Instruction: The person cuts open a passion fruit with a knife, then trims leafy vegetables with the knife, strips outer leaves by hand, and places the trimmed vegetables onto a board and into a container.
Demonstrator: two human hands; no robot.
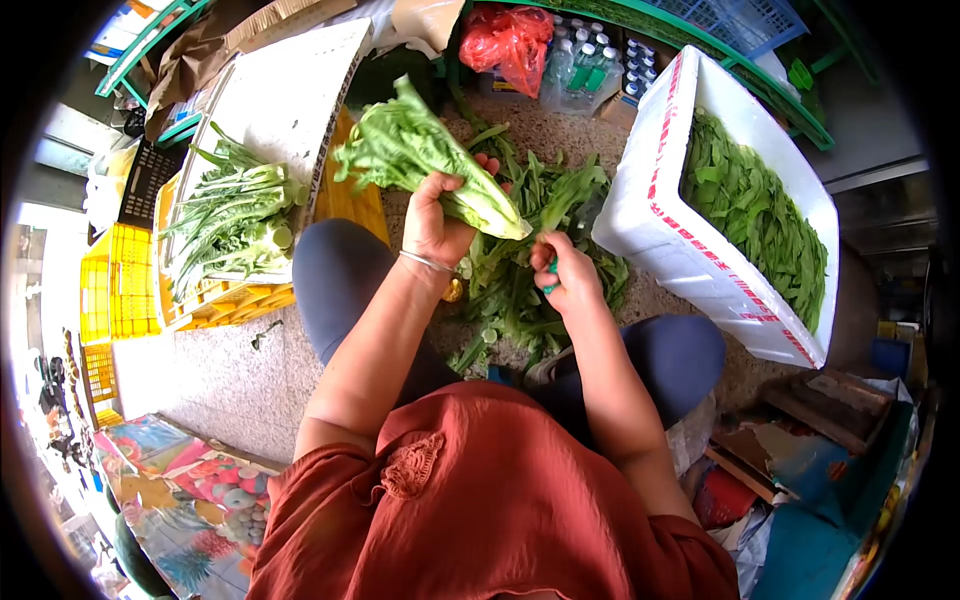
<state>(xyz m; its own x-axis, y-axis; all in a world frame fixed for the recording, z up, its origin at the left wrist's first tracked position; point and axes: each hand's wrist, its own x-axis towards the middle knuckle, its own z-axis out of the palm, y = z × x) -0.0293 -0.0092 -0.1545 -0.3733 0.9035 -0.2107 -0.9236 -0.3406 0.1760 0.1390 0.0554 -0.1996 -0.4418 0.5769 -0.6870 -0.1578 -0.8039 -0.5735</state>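
My left hand [437, 222] is wrapped round a head of leafy green lettuce [420, 150], its pale cut end pointing right. Close to that end, my right hand [563, 272] is closed round something green that shows only in small parts between the fingers. Below both hands, loose leaves and stems [510, 290] lie heaped on the floor between my knees. Several trimmed lettuce heads [240, 215] rest on a white board [290, 90] at the left. On the right, a white foam box [690, 250] holds many green leaves [755, 210].
Yellow crates [118, 280] stand at the far left. Bottles [590, 65] and a red plastic bag [508, 45] are at the back, under a green frame [790, 125]. Printed cardboard [200, 500] lies lower left; wooden pieces [820, 410] lie lower right.
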